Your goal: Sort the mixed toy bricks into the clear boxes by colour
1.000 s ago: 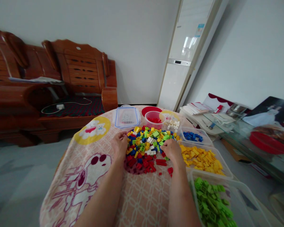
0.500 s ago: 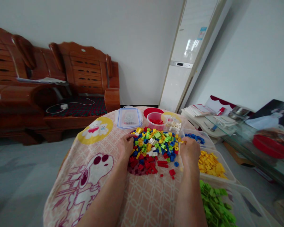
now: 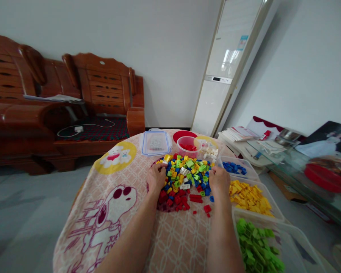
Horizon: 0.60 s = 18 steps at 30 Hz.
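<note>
A heap of small mixed-colour bricks (image 3: 185, 173) lies on a round table under a cartoon-print cloth (image 3: 113, 204). My left hand (image 3: 156, 177) rests on the heap's left edge with fingers curled into the bricks. My right hand (image 3: 218, 181) sits at the heap's right edge, its fingers bent down among the bricks. What either hand grips is hidden. Red bricks (image 3: 177, 199) lie loose nearest me.
Clear tubs along the right hold blue bricks (image 3: 233, 168), yellow bricks (image 3: 248, 196) and green bricks (image 3: 257, 248). A red-brick cup (image 3: 187, 146), white bricks (image 3: 208, 151) and a lidded box (image 3: 155, 143) stand behind. A wooden sofa (image 3: 59, 102), an air conditioner (image 3: 221, 72) and a cluttered glass table (image 3: 301, 159) surround.
My right hand went from the heap's middle out to the yellow tub and has come back to the heap's right edge. The left hand stays on the left edge.
</note>
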Each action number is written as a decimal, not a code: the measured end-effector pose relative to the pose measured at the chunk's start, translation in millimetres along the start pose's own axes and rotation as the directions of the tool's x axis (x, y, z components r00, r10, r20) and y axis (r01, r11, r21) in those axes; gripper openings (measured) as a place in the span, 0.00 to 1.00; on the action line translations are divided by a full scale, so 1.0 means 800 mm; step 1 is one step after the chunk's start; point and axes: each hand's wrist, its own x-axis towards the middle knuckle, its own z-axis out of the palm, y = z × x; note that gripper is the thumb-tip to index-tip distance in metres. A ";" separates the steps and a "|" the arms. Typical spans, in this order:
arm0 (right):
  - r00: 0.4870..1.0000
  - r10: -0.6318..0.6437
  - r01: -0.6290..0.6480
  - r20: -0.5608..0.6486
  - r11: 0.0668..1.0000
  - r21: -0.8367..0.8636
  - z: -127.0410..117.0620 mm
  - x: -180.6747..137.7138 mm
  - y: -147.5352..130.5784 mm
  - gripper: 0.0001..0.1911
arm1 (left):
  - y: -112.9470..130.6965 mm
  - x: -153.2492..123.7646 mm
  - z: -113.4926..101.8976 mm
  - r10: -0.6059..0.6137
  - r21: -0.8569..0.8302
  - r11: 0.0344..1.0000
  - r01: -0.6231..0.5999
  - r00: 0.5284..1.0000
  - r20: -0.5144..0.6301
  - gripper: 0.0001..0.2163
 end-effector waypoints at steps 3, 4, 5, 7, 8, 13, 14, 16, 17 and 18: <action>1.000 -0.022 0.022 0.000 1.000 -0.019 0.023 0.000 -0.002 0.13 | 0.002 0.000 -0.001 -0.014 0.016 1.000 0.014 1.000 0.010 0.15; 0.999 -0.033 0.033 -0.003 0.999 -0.015 0.029 0.000 -0.001 0.13 | 0.002 -0.001 -0.002 -0.016 0.019 1.000 0.016 1.000 0.011 0.15; 0.999 -0.042 0.042 -0.012 0.999 -0.004 0.034 0.001 0.000 0.13 | 0.003 -0.001 -0.002 -0.016 0.020 1.000 0.016 1.000 0.012 0.15; 0.998 -0.044 0.047 -0.054 0.998 0.050 0.042 0.004 0.005 0.13 | 0.003 -0.001 -0.002 -0.008 0.014 1.000 0.008 1.000 0.007 0.15; 0.995 -0.038 0.046 -0.090 0.995 0.094 0.045 0.006 0.008 0.13 | 0.004 -0.002 -0.002 -0.004 0.009 1.000 0.004 1.000 0.003 0.15; 0.933 0.066 0.075 -0.354 0.925 0.371 0.054 0.017 0.021 0.11 | 0.004 -0.003 -0.002 -0.012 -0.002 1.000 0.012 1.000 -0.009 0.15; 0.912 0.105 0.078 -0.397 0.905 0.419 0.055 0.018 0.023 0.11 | 0.004 -0.003 -0.003 -0.012 -0.005 1.000 0.012 1.000 -0.011 0.15; 0.874 0.184 0.070 -0.451 0.869 0.490 0.055 0.018 0.026 0.12 | 0.004 -0.004 -0.003 -0.010 -0.009 1.000 0.010 1.000 -0.012 0.15; 0.858 0.221 0.057 -0.464 0.857 0.513 0.054 0.018 0.027 0.13 | 0.004 -0.004 -0.002 -0.011 -0.008 1.000 0.011 1.000 -0.012 0.15; 0.846 0.251 0.040 -0.470 0.850 0.526 0.053 0.017 0.028 0.14 | 0.004 -0.004 -0.002 -0.009 -0.005 1.000 0.009 1.000 -0.011 0.15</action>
